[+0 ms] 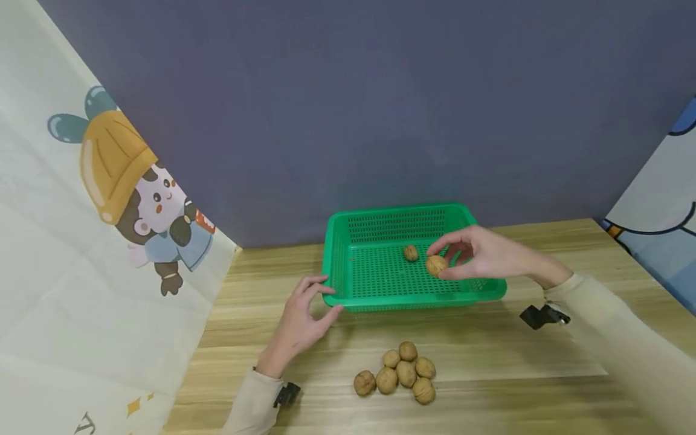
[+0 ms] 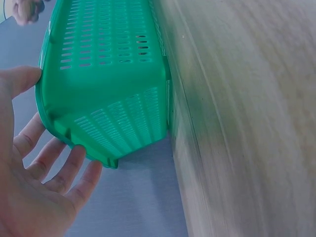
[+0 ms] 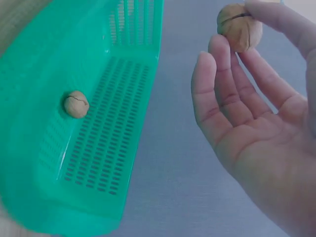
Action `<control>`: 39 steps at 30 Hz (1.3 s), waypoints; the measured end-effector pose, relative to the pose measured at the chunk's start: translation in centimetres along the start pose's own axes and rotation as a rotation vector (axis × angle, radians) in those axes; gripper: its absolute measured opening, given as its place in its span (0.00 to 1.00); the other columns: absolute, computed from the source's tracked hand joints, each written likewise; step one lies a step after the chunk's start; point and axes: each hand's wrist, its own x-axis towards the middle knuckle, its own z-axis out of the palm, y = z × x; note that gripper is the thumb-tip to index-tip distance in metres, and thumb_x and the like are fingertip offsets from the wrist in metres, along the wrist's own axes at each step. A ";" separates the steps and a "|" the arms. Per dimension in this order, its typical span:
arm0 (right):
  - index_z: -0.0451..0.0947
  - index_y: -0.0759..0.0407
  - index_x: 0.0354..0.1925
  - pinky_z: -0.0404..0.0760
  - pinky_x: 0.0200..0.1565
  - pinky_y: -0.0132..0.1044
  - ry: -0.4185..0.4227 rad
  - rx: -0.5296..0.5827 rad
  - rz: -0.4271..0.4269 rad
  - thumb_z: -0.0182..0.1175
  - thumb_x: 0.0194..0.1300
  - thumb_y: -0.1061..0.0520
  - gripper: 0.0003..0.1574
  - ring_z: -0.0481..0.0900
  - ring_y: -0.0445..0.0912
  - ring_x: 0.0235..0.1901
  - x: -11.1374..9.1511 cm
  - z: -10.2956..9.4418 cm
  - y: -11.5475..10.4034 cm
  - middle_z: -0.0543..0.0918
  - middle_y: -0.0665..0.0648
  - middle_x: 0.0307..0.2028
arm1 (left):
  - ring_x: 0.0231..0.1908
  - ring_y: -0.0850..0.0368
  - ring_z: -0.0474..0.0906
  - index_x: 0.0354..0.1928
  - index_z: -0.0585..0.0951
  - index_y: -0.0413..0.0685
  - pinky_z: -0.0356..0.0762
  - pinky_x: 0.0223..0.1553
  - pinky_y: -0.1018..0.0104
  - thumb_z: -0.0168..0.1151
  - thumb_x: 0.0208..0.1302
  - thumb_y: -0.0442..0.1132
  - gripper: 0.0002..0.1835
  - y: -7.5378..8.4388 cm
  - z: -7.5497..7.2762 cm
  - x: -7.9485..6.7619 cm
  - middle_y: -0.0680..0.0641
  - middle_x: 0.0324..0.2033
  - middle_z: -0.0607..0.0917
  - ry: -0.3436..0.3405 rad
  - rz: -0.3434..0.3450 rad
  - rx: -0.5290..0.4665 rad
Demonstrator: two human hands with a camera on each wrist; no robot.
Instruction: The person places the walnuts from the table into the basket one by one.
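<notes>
Nearest us, 7 walnuts [image 1: 406,373] lie bunched on the pale, wood-grained tabletop [image 1: 500,374] — round, tan shells, seamed and wrinkled. Beyond them, we see the left hand [image 1: 301,323] at the near left corner of the green basket [image 1: 418,300], its fingers spread apart and touching the rim, probably to steady so light a thing. The basket looks like thin plastic, rectangular with rounded corners and slotted sides. Over its right part, the right hand [image 1: 484,254] pinches 1 walnut [image 1: 436,266] between thumb and fingertips — a grip that suits a small, hard ball, we think. Farther in, another walnut [image 1: 411,253] rests on the perforated floor, before a matte grey-blue wall [image 1: 348,109].
</notes>
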 end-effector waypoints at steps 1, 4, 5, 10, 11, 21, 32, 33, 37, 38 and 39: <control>0.78 0.54 0.57 0.86 0.42 0.36 0.004 0.003 0.009 0.68 0.64 0.50 0.25 0.85 0.44 0.42 0.5 -0.2 0.1 0.85 0.54 0.48 | 0.65 0.49 0.71 0.49 0.82 0.52 0.70 0.66 0.42 0.68 0.62 0.55 0.20 -0.1 0.0 0.0 0.51 0.63 0.74 -0.001 0.000 0.000; 0.78 0.54 0.59 0.86 0.44 0.36 0.023 -0.002 0.038 0.68 0.64 0.49 0.27 0.85 0.46 0.45 2.2 -1.0 0.4 0.84 0.54 0.51 | 0.65 0.49 0.71 0.49 0.82 0.51 0.70 0.65 0.41 0.68 0.61 0.55 0.20 -0.1 0.1 -0.1 0.51 0.63 0.75 0.000 -0.002 -0.004; 0.78 0.54 0.59 0.86 0.45 0.36 0.034 -0.011 0.048 0.68 0.63 0.48 0.27 0.84 0.46 0.45 2.8 -1.2 0.5 0.84 0.54 0.52 | 0.65 0.49 0.71 0.49 0.82 0.51 0.70 0.65 0.41 0.68 0.61 0.55 0.20 -0.1 0.1 -0.1 0.51 0.63 0.75 0.001 -0.001 -0.006; 0.78 0.51 0.59 0.84 0.47 0.40 0.088 -0.071 0.103 0.68 0.63 0.45 0.28 0.83 0.48 0.49 5.5 -2.2 1.4 0.84 0.51 0.53 | 0.64 0.48 0.72 0.49 0.82 0.51 0.71 0.65 0.41 0.68 0.62 0.55 0.20 0.0 0.1 0.0 0.51 0.63 0.74 0.006 0.006 -0.016; 0.78 0.51 0.59 0.84 0.48 0.41 0.095 -0.074 0.115 0.68 0.63 0.44 0.29 0.82 0.48 0.50 6.0 -2.3 1.7 0.84 0.52 0.53 | 0.64 0.48 0.72 0.49 0.82 0.51 0.72 0.65 0.42 0.68 0.62 0.54 0.19 0.0 0.1 0.0 0.52 0.63 0.74 0.006 0.004 -0.017; 0.75 0.54 0.63 0.80 0.57 0.55 0.134 0.055 0.184 0.65 0.65 0.41 0.33 0.80 0.54 0.57 10.3 -1.1 5.4 0.78 0.59 0.62 | 0.64 0.48 0.72 0.48 0.82 0.51 0.71 0.65 0.42 0.69 0.62 0.54 0.19 0.0 0.1 0.2 0.50 0.63 0.75 0.014 0.013 -0.011; 0.73 0.51 0.65 0.75 0.62 0.59 0.193 0.150 0.314 0.65 0.66 0.43 0.33 0.74 0.57 0.62 12.4 1.4 9.0 0.74 0.60 0.65 | 0.64 0.49 0.72 0.48 0.82 0.51 0.72 0.65 0.43 0.69 0.61 0.54 0.19 0.0 0.1 0.0 0.50 0.63 0.75 0.015 0.022 -0.005; 0.73 0.52 0.65 0.75 0.61 0.58 0.195 0.144 0.312 0.64 0.66 0.44 0.32 0.74 0.58 0.62 12.6 1.6 9.1 0.74 0.60 0.65 | 0.64 0.49 0.72 0.48 0.82 0.51 0.72 0.65 0.43 0.69 0.61 0.54 0.19 0.0 0.1 0.0 0.50 0.63 0.75 0.015 0.020 -0.007; 0.74 0.53 0.65 0.76 0.61 0.58 0.201 0.104 0.303 0.64 0.67 0.47 0.30 0.74 0.58 0.62 13.2 2.6 10.1 0.76 0.60 0.63 | 0.64 0.49 0.72 0.48 0.82 0.51 0.72 0.65 0.43 0.69 0.61 0.53 0.19 0.0 0.1 0.0 0.49 0.63 0.75 0.013 0.016 -0.008; 0.74 0.53 0.64 0.75 0.61 0.58 0.201 0.092 0.308 0.64 0.67 0.47 0.30 0.74 0.57 0.62 13.3 2.8 10.3 0.76 0.60 0.63 | 0.64 0.49 0.72 0.48 0.82 0.51 0.72 0.65 0.43 0.69 0.61 0.53 0.19 0.0 0.1 0.0 0.49 0.62 0.75 0.017 0.019 -0.009; 0.74 0.54 0.64 0.75 0.61 0.58 0.199 0.081 0.312 0.64 0.67 0.47 0.30 0.74 0.58 0.62 13.5 2.9 10.5 0.77 0.60 0.62 | 0.64 0.48 0.72 0.47 0.82 0.50 0.72 0.64 0.43 0.70 0.61 0.52 0.18 0.0 0.1 0.1 0.49 0.62 0.75 0.020 0.020 -0.009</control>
